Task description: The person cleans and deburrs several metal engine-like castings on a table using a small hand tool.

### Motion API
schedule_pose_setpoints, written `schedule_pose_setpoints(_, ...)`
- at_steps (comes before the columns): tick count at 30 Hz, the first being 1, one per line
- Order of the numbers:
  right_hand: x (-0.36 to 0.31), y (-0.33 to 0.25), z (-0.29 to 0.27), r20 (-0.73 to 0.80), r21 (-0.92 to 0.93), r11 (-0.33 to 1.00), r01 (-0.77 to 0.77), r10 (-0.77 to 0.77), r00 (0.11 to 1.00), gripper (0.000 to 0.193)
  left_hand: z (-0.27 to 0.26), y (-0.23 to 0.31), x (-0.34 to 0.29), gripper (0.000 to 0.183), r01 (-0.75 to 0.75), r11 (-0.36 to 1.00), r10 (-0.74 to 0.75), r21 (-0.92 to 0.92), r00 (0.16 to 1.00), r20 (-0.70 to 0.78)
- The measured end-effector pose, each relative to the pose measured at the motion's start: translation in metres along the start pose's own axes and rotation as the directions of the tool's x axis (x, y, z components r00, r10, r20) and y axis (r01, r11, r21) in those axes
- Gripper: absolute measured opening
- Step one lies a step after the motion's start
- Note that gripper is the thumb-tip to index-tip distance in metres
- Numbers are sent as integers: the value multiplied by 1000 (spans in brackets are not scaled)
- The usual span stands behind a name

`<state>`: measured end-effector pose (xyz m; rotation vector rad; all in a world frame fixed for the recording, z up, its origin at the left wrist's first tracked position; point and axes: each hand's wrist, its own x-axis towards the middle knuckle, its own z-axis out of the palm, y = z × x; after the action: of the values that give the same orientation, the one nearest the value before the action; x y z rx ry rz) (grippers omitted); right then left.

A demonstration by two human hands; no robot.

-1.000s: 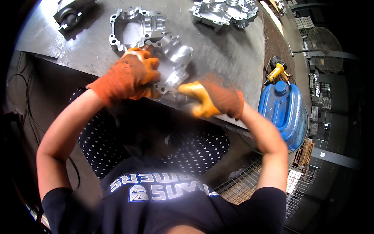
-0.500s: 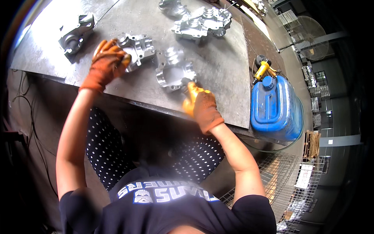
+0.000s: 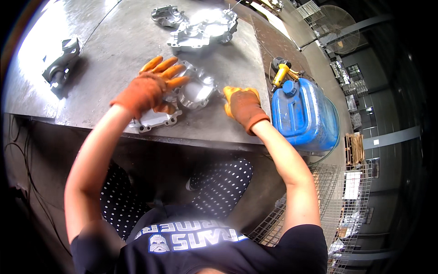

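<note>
On the table (image 3: 223,125), by its near edge, lies a metal casting (image 3: 157,120), probably stiff, weighty, best held by its rim; the left hand (image 3: 153,86) spreads wide above, ungripping; the right hand (image 3: 244,106) curls, any hold hidden.

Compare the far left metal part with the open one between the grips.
The left part looks mostly dark; the middle part looks bright silver.
The left part sits apart; the middle part lies beside another part.
The left part is unobstructed; the middle part is partly hidden by the left grip.
Both are metal and rest on the table.
</note>
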<state>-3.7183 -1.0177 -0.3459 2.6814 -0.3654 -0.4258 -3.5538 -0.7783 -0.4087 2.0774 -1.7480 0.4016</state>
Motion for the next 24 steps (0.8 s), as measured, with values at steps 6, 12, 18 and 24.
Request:
schedule_pose_setpoints(6,18,-1,-18,-8,-234,947,222,-231,973,13,18,-32,21,77,-86,996,75,24,952,296)
schedule_pose_setpoints(12,28,-10,-37,221,-499,735,459,-405,887,11,10,-18,23,76,124,974,-63,-190,952,301)
schedule_pose_setpoints(18,18,-19,-29,180,-638,632,440,-433,883,11,10,-15,25,64,147,981,-100,-129,943,317)
schedule_pose_setpoints(24,6,-20,-10,9,-507,777,373,-428,904,9,12,-11,21,63,149,978,-112,-147,965,238)
